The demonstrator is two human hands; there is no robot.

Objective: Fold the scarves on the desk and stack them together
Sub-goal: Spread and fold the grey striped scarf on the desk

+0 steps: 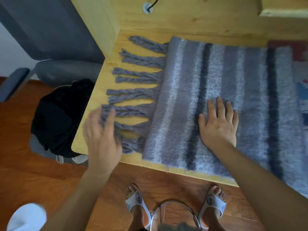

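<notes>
The grey striped scarf (225,97) lies spread flat across the pine desk (93,127), its body running off to the right and its braided fringe (133,90) fanned out over the bare wood at the left end. The right hand (220,125) lies palm down on the cloth near the front edge, fingers straight and a little spread, pinning it in place. The left hand (101,137) is at the nearest tassels by the desk's front left corner; it is blurred, so I cannot tell whether the fingers are pinching a tassel or only brushing across them.

To my eye this is the smoothing step before a fold: one hand anchors, the other tidies the fringe so it lies straight. No crease across the length shows yet, so I would judge this scarf to be early in its folding.

The next move, I think, calls for taking hold of the fringed end at both corners and carrying it rightward over the body, edges lined up (loose tassels will want to trail or bunch underneath). A second cloth (300,52), red and patterned, peeks out beyond the scarf at the far right; whether it is another scarf I cannot say.
</notes>
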